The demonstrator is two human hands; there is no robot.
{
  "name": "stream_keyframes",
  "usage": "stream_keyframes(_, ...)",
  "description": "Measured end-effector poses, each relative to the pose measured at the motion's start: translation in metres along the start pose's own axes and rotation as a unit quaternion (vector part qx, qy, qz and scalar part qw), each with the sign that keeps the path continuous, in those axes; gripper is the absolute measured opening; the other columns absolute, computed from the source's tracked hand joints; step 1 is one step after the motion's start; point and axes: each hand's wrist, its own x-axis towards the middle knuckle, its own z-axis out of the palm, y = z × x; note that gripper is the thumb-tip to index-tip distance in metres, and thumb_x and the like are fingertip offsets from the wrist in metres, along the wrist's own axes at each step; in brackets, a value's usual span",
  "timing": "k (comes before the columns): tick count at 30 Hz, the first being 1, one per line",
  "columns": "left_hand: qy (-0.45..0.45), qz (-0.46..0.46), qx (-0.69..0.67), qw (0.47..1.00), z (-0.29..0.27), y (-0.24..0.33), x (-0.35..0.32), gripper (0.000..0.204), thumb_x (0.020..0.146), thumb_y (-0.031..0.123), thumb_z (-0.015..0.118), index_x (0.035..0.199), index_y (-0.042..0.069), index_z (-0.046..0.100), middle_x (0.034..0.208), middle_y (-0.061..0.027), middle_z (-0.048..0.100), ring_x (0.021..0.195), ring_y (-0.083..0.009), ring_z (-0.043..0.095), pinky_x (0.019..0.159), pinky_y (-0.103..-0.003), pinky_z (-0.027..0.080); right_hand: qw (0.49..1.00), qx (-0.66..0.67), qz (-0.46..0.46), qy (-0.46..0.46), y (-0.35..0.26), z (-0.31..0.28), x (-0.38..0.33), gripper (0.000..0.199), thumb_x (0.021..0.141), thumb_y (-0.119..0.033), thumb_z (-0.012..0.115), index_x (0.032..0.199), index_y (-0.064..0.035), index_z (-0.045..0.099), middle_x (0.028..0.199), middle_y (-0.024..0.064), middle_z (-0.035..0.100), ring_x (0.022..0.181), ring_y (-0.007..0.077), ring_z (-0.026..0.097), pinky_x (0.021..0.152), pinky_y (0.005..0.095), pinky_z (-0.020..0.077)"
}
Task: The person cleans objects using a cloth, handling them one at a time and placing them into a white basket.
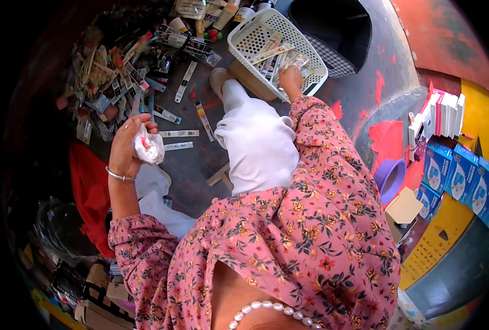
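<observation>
The person is sitting over a dark, paint-stained floor [360,82] and working between a heap and a basket. The right hand [291,77] is reaching into the white plastic basket [244,34], which is resting tilted on a cardboard box [250,81] just beyond the white-trousered knee [255,137]. Its fingers are curling down among the slim carded packets [272,55] lying in the basket's near corner; whether they are pinching one or only pressing on them, I cannot tell. The left hand [127,146] is raised over the floor, clenching a crumpled white cloth [148,147] with a red smear, a bangle showing at the wrist.

To my eye this is the placing stage of a sort: a packet is going into the basket, or being settled there. More long packets are lying loose on the floor near the left hand [178,133], and a dense heap of them [118,77] is spreading toward the floor's far left edge.

The next move probably calls for the right hand to come out of the basket without snagging its lattice wall, then cross over the knee to the loose packets, while the basket stays balanced on its box.
</observation>
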Motion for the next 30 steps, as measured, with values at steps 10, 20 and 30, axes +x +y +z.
stream_keyframes(10, 0.038, 0.112, -0.04, 0.992, -0.029, 0.013, -0.003, 0.028, 0.087, 0.019, 0.05, 0.103, -0.004, 0.052, 0.085, -0.0089, 0.059, 0.077, -0.0154, 0.057, 0.071, -0.027, 0.048, 0.992, -0.085, -0.039, -0.087, 0.012, -0.025, -0.007, 0.05, 0.082, -0.045, 0.05, 0.094, 0.0016, 0.063, 0.096, 0.0235, 0.061, 0.09, 0.0373, 0.059, 0.076, 0.0458, 0.0469)
stream_keyframes(20, 0.076, 0.227, -0.25, 0.938, -0.082, 0.005, 0.019, 0.018, 0.087, 0.015, 0.05, 0.09, -0.002, 0.054, 0.082, -0.0133, 0.061, 0.075, -0.022, 0.06, 0.07, -0.033, 0.05, 0.924, 0.047, -0.374, -0.062, -0.119, -0.121, -0.015, 0.046, 0.084, -0.041, 0.046, 0.078, 0.0015, 0.062, 0.074, 0.0162, 0.064, 0.062, 0.0302, 0.061, 0.055, 0.0435, 0.0429)
stream_keyframes(30, 0.095, 0.26, -0.315, 0.908, -0.088, 0.019, 0.01, 0.036, 0.087, 0.038, 0.047, 0.081, 0.003, 0.056, 0.064, -0.0063, 0.056, 0.052, -0.0185, 0.053, 0.05, -0.031, 0.046, 0.671, 0.207, -0.495, -0.512, -0.336, -0.126, -0.225, 0.039, 0.087, -0.041, 0.05, 0.077, -0.0043, 0.058, 0.064, -0.0009, 0.053, 0.054, 0.008, 0.049, 0.046, 0.0212, 0.0387)
